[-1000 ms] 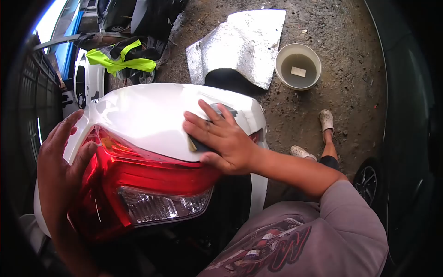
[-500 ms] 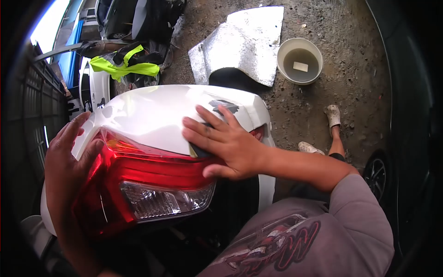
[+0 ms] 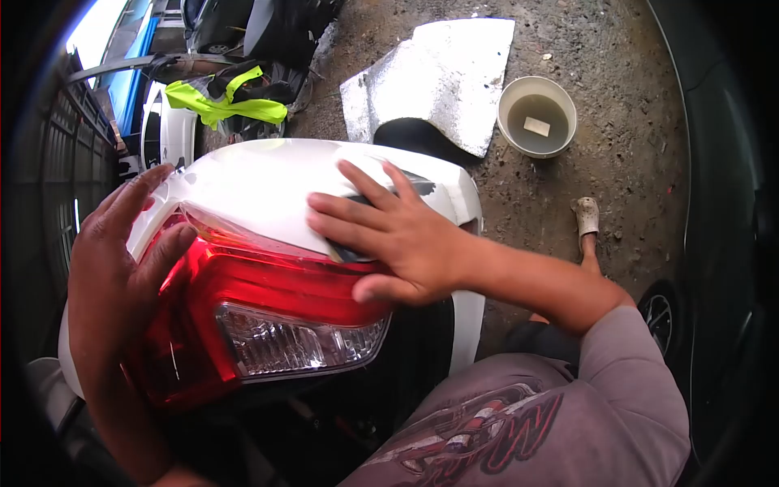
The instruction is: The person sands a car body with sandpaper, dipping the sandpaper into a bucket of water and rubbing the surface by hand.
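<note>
My right hand (image 3: 406, 243) lies nearly flat, fingers spread, on the white car body panel (image 3: 260, 174) just above the tail light. A dark sheet that looks like sandpaper (image 3: 350, 253) is pressed beneath it, mostly hidden, with a pale corner showing. Beyond the fingertips, a dark grey patch (image 3: 422, 186) marks the white paint. At the panel's left corner, my left hand (image 3: 118, 268) rests with thumb and fingers apart, beside the red tail light (image 3: 284, 280) and its clear lens (image 3: 292, 337). Nothing shows in that hand.
A white bucket (image 3: 570, 109) of murky water with a pale block (image 3: 536, 127) in it stands on rough ground. A silvery sheet (image 3: 438, 77) lies next to it. A neon yellow cloth (image 3: 251, 109) hangs at upper left. A dark car (image 3: 730, 243) stands on the right.
The view has shifted slightly. My right hand has slid a little over the panel with the sandpaper, covering more of the grey patch. My left hand stays at the corner.
</note>
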{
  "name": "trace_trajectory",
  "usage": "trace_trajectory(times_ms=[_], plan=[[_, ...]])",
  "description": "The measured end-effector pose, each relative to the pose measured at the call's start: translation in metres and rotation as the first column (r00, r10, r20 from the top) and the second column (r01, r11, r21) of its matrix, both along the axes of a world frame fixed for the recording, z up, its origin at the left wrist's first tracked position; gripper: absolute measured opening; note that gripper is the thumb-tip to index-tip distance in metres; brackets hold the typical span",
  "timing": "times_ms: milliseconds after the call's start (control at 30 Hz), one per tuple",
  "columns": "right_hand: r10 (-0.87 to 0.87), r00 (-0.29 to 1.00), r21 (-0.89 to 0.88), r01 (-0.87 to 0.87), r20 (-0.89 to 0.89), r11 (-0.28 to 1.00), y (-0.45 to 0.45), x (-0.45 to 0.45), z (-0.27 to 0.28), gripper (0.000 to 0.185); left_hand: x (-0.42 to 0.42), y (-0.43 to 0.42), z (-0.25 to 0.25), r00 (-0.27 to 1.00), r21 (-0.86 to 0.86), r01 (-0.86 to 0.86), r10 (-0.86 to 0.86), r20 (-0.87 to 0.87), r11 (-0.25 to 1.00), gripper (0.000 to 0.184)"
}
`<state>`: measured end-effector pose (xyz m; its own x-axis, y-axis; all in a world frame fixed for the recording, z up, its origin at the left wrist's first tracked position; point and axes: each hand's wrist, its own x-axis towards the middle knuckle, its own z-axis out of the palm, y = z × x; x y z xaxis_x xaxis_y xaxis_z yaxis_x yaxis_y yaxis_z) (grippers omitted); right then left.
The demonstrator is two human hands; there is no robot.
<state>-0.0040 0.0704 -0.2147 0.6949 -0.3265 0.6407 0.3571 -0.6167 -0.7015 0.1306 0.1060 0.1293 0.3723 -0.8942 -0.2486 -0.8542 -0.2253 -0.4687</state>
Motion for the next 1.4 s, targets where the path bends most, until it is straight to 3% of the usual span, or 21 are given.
trace_trajectory(times_ms=[67,167,333,433,500,633,667,767,900,967,1033,1067,1133,1167,1233,1267,1333,1400], plan=[[0.001,1.0,-0.066,0.0,0.009,0.998,-0.02,0.035,0.022,0.086,-0.002,0.001,-0.002,1.0,-0.015,-0.008,0.008,0.012,1.0,0.073],[-0.006,1.0,-0.068,0.007,0.013,0.998,-0.007,0.003,0.011,0.086,-0.004,-0.004,-0.001,1.0,-0.059,0.007,-0.007,-0.01,0.998,0.068],[0.104,0.994,0.12,-0.102,-0.011,0.987,0.03,-0.038,-0.035,0.087,-0.004,0.0,0.003,1.0,-0.003,0.013,-0.013,-0.002,1.0,0.074],[0.073,0.997,0.099,-0.076,0.035,0.992,0.013,-0.015,-0.026,0.086,-0.002,-0.001,-0.001,1.0,-0.026,0.017,-0.017,0.0,1.0,0.071],[0.054,0.997,-0.046,-0.051,0.052,0.998,-0.003,0.001,-0.014,0.085,-0.003,-0.001,-0.005,0.999,-0.01,-0.034,0.034,0.01,0.999,0.071],[0.105,0.994,0.052,-0.104,-0.011,0.993,0.021,-0.033,-0.077,0.09,0.006,0.002,-0.002,0.999,0.023,-0.046,0.045,0.031,0.999,0.074],[0.089,0.991,0.082,-0.081,-0.099,0.993,0.031,-0.043,-0.099,0.093,0.008,0.003,0.001,0.998,0.018,-0.05,0.049,0.032,0.999,0.074],[0.053,0.999,0.229,-0.053,0.008,0.972,0.04,-0.036,-0.079,0.094,0.009,0.003,0.0,0.999,0.055,-0.027,0.026,0.022,0.998,0.072],[0.038,0.999,0.065,-0.037,-0.012,0.997,0.027,-0.023,-0.049,0.096,0.013,0.004,-0.001,0.995,0.041,-0.058,0.054,0.083,0.997,0.067],[0.026,0.999,0.04,-0.025,-0.041,0.999,0.038,-0.038,-0.081,0.096,0.012,0.003,-0.004,0.997,0.049,-0.056,0.054,0.054,0.997,0.064],[-0.008,0.988,0.237,0.045,-0.155,0.97,0.057,-0.052,-0.134,0.097,0.008,0.005,-0.003,0.991,0.037,-0.097,0.093,0.096,0.995,0.065],[-0.008,0.987,0.232,0.046,-0.161,0.972,0.06,-0.052,-0.137,0.097,0.009,0.007,-0.002,0.992,0.033,-0.097,0.094,0.09,0.995,0.065],[-0.049,0.982,0.448,0.127,-0.18,0.885,0.07,-0.053,-0.131,0.101,0.015,0.006,0.001,0.996,0.01,-0.077,0.077,0.048,0.997,0.066],[-0.048,0.982,0.453,0.127,-0.182,0.882,0.076,-0.049,-0.118,0.101,0.017,0.006,0.002,0.996,0.016,-0.077,0.076,0.047,0.997,0.066],[-0.029,0.998,0.314,0.043,-0.05,0.948,0.07,-0.042,-0.066,0.104,0.018,0.003,0.003,0.991,0.051,-0.108,0.104,0.078,0.993,0.067],[-0.029,0.998,0.319,0.043,-0.048,0.947,0.069,-0.041,-0.063,0.104,0.019,0.003,0.003,0.991,0.055,-0.107,0.103,0.08,0.993,0.067],[-0.055,0.995,0.143,0.067,-0.083,0.987,0.066,-0.04,-0.062,0.107,0.02,0.004,0.001,0.996,0.056,-0.091,0.089,0.031,0.994,0.069],[-0.063,0.96,0.333,0.156,-0.274,0.93,0.077,-0.049,-0.141,0.11,0.018,0.005,0.005,0.993,0.046,-0.11,0.108,0.041,0.993,0.069]])
